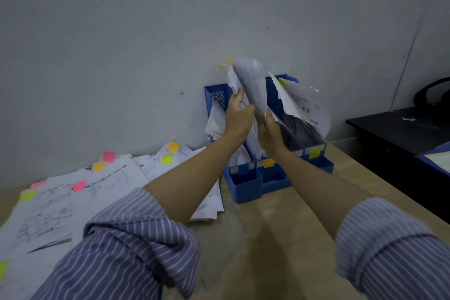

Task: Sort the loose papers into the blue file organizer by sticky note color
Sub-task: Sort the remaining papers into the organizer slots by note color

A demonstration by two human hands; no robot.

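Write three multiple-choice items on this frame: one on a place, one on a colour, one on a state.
1. Where does the organizer stand?
A. against the wall
B. on the black desk
C. on the floor

2. What colour is the label on the middle slot's front?
A. green
B. orange
C. pink

3. What are the hands doing?
A. resting flat
B. both gripping papers
C. pointing

Key: 1 A, its back meets the wall. 2 B, an orange tab shows there. 3 B, the left hand and right hand clasp the papers over the slots.
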